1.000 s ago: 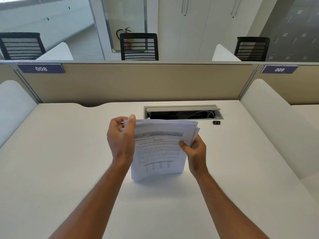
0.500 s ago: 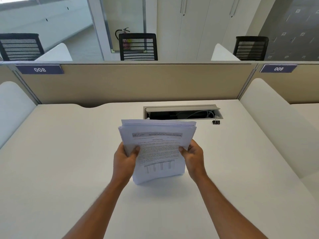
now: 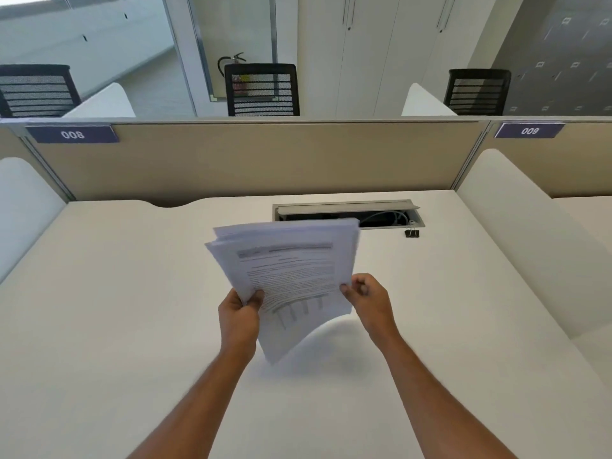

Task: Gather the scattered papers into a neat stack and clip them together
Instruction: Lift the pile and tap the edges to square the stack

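Left hand point(image 3: 239, 318): your fingers curl round the lower left edge of the papers point(image 3: 288, 276), thumb on the printed face. Papers: one bundle held tilted above the desk point(image 3: 132, 326), top edges fanned beyond your fingertips — squaring step, by my judgement. Right hand point(image 3: 367, 301): at the right edge, blurred; grip cannot be told. Binder clip point(image 3: 411, 232): on the desk, well beyond your right fingers — next, tap edges flush, then reach for it.
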Demonstrator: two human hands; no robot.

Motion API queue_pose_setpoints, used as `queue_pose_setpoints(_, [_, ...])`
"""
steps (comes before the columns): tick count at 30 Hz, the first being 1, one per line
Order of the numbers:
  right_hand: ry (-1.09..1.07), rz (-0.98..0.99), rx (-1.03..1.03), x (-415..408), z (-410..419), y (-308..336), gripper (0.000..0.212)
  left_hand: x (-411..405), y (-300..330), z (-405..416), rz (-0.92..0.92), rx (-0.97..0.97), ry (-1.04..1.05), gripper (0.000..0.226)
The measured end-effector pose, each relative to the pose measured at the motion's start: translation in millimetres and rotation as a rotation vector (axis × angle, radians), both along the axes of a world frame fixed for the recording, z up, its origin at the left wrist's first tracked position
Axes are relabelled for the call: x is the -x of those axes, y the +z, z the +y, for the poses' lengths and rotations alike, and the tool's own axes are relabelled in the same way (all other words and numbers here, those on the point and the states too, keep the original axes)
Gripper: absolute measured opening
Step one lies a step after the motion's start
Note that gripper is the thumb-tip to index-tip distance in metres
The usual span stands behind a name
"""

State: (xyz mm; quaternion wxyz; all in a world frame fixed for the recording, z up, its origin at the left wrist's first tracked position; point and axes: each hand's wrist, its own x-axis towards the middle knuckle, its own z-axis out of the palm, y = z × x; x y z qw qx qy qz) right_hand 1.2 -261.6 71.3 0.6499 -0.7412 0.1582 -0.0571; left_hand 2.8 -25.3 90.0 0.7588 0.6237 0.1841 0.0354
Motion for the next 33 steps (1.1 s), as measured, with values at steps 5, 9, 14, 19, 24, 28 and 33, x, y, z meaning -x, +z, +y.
queue_pose_setpoints(5, [-0.004, 0.141, -0.490, 17, -5, -1, 0.021, 0, -4, 1, 0.101, 0.373, 0.085, 0.029])
queue_pose_setpoints(9, [0.074, 0.177, -0.745, 28, 24, -3, 0.032, 8, -14, -16, 0.191, 0.517, 0.113, 0.039])
queue_pose_setpoints(14, [-0.028, 0.184, -0.473, 20, 19, 2, 0.023, 9, -16, -1, 0.207, 0.534, 0.076, 0.036])
queue_pose_setpoints(19, [0.080, 0.193, -0.352, 15, -32, 21, 0.027, -20, -6, 81, 0.182, 0.339, -0.129, 0.046])
queue_pose_setpoints(24, [0.266, 0.219, -0.130, 7, -48, 42, 0.022, -37, 21, 103, 0.182, -0.081, -0.489, 0.057])
queue_pose_setpoints(28, [0.283, 0.162, -0.056, 0, -38, 56, 0.016, -35, 33, 79, 0.052, -0.238, -0.452, 0.025])
queue_pose_setpoints(33, [0.092, -0.014, -0.019, 3, -28, 53, 0.015, -18, 25, 55, -0.167, -0.312, -0.112, 0.020])
